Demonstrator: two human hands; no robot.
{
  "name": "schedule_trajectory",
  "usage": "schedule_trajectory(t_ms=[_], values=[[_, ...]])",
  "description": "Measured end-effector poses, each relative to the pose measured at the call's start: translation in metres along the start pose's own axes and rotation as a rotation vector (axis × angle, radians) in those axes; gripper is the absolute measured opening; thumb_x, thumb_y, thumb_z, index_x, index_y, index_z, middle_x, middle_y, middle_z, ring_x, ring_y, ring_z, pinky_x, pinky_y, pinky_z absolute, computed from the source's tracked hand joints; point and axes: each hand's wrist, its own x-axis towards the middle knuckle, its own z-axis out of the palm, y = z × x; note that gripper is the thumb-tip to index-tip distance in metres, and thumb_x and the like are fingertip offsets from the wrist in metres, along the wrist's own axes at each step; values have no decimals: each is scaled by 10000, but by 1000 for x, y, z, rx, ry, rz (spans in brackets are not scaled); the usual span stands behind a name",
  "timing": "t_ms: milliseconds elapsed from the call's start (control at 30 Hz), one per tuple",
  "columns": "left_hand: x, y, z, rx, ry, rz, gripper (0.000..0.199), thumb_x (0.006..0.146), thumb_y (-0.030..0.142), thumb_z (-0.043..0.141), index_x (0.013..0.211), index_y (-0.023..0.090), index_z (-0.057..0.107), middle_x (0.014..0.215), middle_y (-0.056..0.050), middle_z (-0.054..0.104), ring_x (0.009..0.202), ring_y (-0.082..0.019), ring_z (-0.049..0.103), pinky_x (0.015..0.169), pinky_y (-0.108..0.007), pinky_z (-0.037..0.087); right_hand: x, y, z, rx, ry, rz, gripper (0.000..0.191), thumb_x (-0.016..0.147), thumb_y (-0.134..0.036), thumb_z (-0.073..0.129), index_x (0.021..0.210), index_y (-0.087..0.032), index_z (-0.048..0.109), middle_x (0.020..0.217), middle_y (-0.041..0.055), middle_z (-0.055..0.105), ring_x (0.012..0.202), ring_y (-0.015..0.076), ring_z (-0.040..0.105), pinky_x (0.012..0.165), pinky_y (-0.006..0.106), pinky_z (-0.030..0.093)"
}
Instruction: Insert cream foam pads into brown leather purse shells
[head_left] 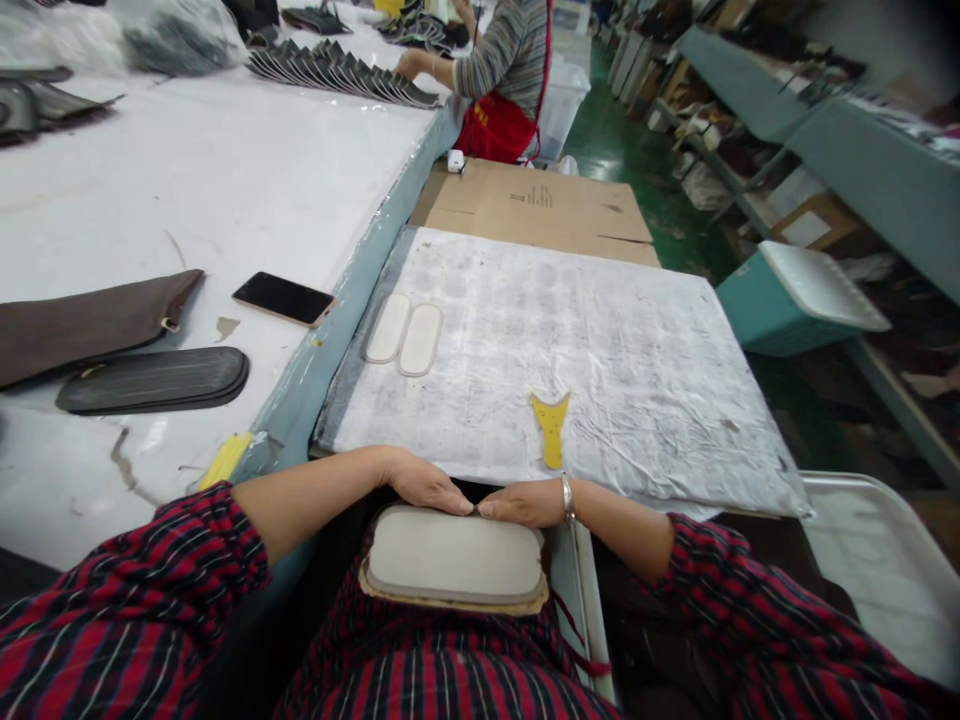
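Green floor [600, 150]: runs back between the worktables and the cluttered shelving, with a teal bin [784, 315] standing on the right side.
White table [187, 190]: on the left, bearing a black phone [283, 298], a stack of dark oval pieces [154, 380] and a brown folded piece [90, 320]. At its far end a person in a striped sleeve [487, 68] reaches to a row of overlapping dark pieces [341, 75].
Covered board [637, 350]: ahead, its wrinkled pale cover carrying two small ovals [405, 335] side by side and a yellow forked piece [553, 430].
Left hand [427, 484]: fingers close together, thumb and fingers clamped on the far edge of the pale oval piece [456, 553]; the undersides are hidden.
Right hand [523, 503]: fingers likewise together and clamped on that edge, the two thumb tips almost meeting near its middle.
Arms: both forearms angle inward from checked sleeves, palms down; a silver bracelet [568, 497] circles the right wrist.
Pale oval piece: in front of the waist, just on the near side of the covered board, flat face upward, long axis running left to right, dipping slightly at the right end.
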Motion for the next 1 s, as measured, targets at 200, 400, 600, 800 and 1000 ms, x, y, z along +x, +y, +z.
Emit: schedule_trajectory(t_ms=[200,400,600,800,1000], values=[[-25,-19,6,-46,40,-86,533,848,545,310,1246,226,465,1248,21,524,1150,-170,459,988,-240,298,30,-12,-3,-76,-55,-53,692,821,-647,197,1109,-134,561,1100,83,583,1002,183,530,891,274,385],[-51,-49,20,-51,190,-119,561,864,556,223,1281,235,414,1330,3,436,1202,-171,399,1025,-271,243,50,-21,0,-43,-22,70,784,802,-674,87,1098,-153,592,1115,71,591,1027,194,530,928,295,372],[-52,-44,17,-24,182,-26,500,844,528,350,1196,215,520,1236,1,533,1124,-170,472,964,-236,322,60,-26,3,-105,6,105,758,810,-674,125,1065,-147,606,1052,80,618,982,206,549,891,305,396],[-62,-34,16,20,264,-44,464,805,501,456,1168,224,543,1146,-9,594,1044,-184,518,900,-245,369,69,-39,3,-236,17,36,638,870,-579,158,1040,-164,612,1017,90,630,919,208,572,820,314,422],[-59,-21,11,24,250,-24,423,761,430,553,1135,232,561,1102,0,615,995,-175,541,858,-238,395,61,-33,2,-165,-12,-47,542,905,-492,199,1157,-151,535,1146,82,570,1045,186,518,908,302,376]])
